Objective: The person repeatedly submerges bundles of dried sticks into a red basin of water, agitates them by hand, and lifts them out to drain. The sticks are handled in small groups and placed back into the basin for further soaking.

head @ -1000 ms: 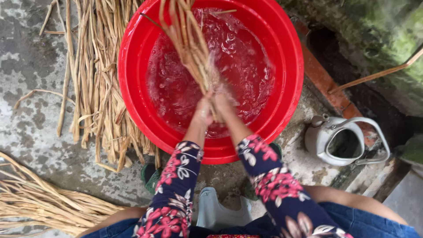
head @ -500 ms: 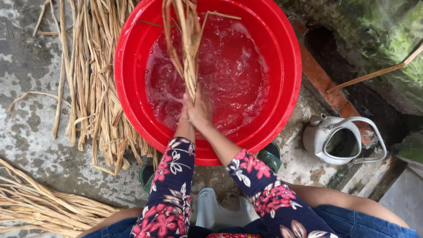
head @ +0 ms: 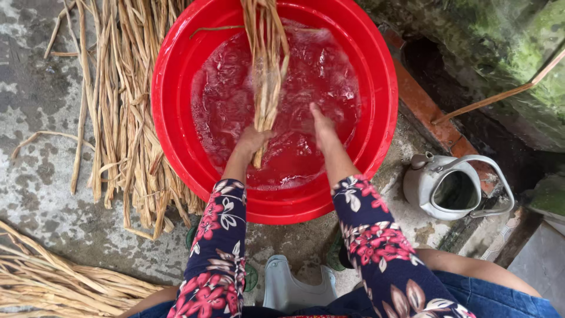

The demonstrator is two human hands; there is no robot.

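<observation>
Gripping a bundle of wet straw-coloured stalks [head: 266,65] near its lower end, the left hand [head: 252,141] is closed tight around them just above the water in the red basin [head: 176,141]. The bundle runs up and away from the hand, across the churned water and over the far rim, where the top of the picture cuts it off. The right hand [head: 322,122] is apart from the bundle, fingers pressed together and pointing down into the water; its tips are blurred by foam and splash, so whether it touches anything below the surface cannot be told.

A likely slip is loose stalks working out of the one-handed grip, since the short ends stick out below the fist and the stalks are wet. Water could also slop over the near rim onto the concrete [head: 35,106], as the surface is rough and reaches well up the wall.

More dry stalks [head: 123,118] lie just beside the basin on the left, and another heap [head: 53,277] lies at the lower left, partly out of frame. A grey kettle [head: 450,188] stands to the right, lid off. The basin's bottom is hidden by ripples.
</observation>
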